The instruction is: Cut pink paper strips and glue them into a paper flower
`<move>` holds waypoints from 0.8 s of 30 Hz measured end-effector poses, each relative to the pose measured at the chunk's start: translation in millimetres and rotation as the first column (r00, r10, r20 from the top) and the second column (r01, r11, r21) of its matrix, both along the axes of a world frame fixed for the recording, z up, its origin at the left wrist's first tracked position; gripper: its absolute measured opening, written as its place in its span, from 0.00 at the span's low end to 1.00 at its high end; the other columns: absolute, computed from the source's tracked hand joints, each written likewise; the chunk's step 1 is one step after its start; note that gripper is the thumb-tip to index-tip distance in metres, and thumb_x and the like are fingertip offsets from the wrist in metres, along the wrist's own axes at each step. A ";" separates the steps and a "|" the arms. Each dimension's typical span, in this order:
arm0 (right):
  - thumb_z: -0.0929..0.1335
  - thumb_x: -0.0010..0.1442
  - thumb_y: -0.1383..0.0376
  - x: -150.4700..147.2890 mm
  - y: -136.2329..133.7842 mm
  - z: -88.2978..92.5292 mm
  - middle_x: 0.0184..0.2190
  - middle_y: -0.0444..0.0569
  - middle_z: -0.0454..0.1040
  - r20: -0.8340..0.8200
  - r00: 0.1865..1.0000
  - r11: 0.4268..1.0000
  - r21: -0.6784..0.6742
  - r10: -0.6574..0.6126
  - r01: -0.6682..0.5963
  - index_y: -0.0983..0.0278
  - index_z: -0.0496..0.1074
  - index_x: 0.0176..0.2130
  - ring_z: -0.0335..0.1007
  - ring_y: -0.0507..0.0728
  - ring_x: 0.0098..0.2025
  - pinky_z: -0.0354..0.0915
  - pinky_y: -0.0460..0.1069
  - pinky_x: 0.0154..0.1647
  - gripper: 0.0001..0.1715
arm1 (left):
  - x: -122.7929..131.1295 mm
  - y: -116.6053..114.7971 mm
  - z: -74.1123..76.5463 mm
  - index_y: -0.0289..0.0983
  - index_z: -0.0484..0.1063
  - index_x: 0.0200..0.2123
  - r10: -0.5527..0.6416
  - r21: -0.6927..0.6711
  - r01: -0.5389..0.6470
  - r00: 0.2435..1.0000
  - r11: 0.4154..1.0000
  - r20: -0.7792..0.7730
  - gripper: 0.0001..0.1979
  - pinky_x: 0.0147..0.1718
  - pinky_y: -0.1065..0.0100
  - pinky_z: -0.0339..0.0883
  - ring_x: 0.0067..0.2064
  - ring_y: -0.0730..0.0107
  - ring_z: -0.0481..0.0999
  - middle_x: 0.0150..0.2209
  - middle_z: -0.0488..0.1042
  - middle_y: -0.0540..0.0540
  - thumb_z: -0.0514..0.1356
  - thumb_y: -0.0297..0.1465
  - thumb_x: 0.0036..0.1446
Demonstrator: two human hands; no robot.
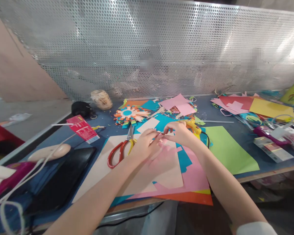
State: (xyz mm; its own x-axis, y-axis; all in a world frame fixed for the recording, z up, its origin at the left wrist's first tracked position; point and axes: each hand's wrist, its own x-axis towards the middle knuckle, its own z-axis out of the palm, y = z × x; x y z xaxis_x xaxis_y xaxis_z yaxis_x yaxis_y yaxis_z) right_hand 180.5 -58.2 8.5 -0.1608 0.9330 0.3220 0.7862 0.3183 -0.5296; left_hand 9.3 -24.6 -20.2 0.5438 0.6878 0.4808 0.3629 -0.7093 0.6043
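My left hand (147, 143) and my right hand (175, 133) meet fingertip to fingertip over the middle of the stacked sheets. Both hands are closed in a pinch on a piece of pink paper (165, 152), blurred and fringed-looking, which hangs below the fingers; its pinched part is mostly hidden. Under them lies a large cream paper sheet (137, 182). Red-handled scissors (116, 155) rest left of my left hand, blades pointing away from me. Beside my right wrist is a yellow glue gun (193, 126). A fringed paper flower (126, 112) with a blue centre lies farther back.
A green sheet (229, 150) lies right of my forearm. On the left are a black tablet-like slab (63, 179), a red packet (82, 128) and white cables (45, 160). Paper scraps and coloured sheets (271, 109) cover the back right. A perforated metal panel (147, 42) closes the rear.
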 end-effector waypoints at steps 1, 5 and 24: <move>0.70 0.49 0.65 -1.0 0.4 -0.7 0.27 0.41 0.73 -0.013 1.000 1.000 -0.008 0.011 -0.011 0.64 0.70 0.27 0.65 0.49 0.31 0.48 0.52 0.45 0.04 | 0.1 -0.4 0.3 0.40 0.73 0.28 0.006 -0.002 -0.006 1.000 1.000 0.002 0.15 0.39 0.64 0.62 0.36 0.62 0.71 0.31 0.72 0.43 0.50 0.39 0.57; 0.69 0.48 0.67 -4.0 3.0 -4.1 0.25 0.41 0.72 -0.142 0.990 0.999 -0.037 0.012 -0.017 0.65 0.69 0.27 0.65 0.48 0.28 0.55 0.48 0.41 0.04 | 0.6 -1.3 1.5 0.40 0.73 0.27 0.035 0.003 -0.035 0.999 0.999 0.013 0.16 0.39 0.64 0.62 0.36 0.62 0.70 0.30 0.71 0.43 0.50 0.40 0.57; 0.69 0.45 0.67 5.1 14.0 -3.0 0.23 0.41 0.70 -0.687 0.721 0.981 -0.186 -0.088 -0.058 0.65 0.68 0.26 0.67 0.48 0.26 0.64 0.46 0.33 0.05 | -8.3 37.2 -35.2 0.40 0.70 0.20 0.395 -0.072 -0.397 0.918 0.915 -0.035 0.11 0.41 0.61 0.58 0.39 0.55 0.70 0.29 0.73 0.42 0.66 0.40 0.35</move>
State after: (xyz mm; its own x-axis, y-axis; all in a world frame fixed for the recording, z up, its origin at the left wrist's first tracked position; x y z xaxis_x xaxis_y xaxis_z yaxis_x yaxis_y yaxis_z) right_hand 185.6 -44.3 5.6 0.0525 0.9853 0.1626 0.1826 0.1506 -0.9716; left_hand 1.1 12.6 -55.3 0.2281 0.8827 0.4109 0.6167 -0.4575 0.6406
